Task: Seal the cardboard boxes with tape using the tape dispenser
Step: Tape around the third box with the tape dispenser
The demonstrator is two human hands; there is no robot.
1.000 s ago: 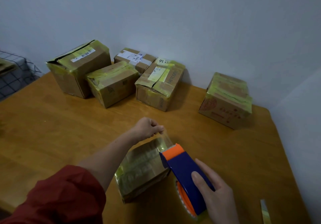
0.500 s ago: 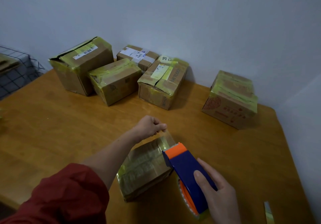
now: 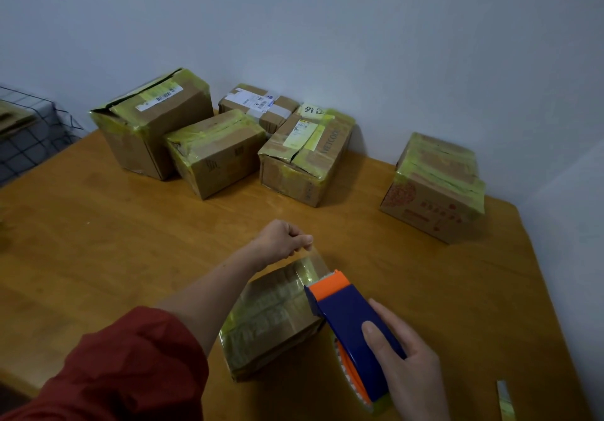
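A small cardboard box point(image 3: 271, 319), wrapped in shiny clear tape, lies on the wooden table point(image 3: 98, 241) in front of me. My right hand point(image 3: 405, 365) grips the blue and orange tape dispenser point(image 3: 353, 326), whose orange nose sits at the box's far right corner. My left hand point(image 3: 284, 241) hovers just beyond the box and pinches the free end of the clear tape point(image 3: 318, 265), which stretches from my fingers down to the dispenser's nose.
Several taped cardboard boxes point(image 3: 209, 149) stand in a row along the back wall, and another box point(image 3: 434, 188) sits apart at the back right. A wire mesh rack point(image 3: 29, 133) is at the far left. A loose strip of tape point(image 3: 505, 399) lies near the table's right front.
The view has shifted slightly, so everything sits a little lower in frame. Both hands keep their hold on the tape end and the dispenser; the tape stays stretched between them.
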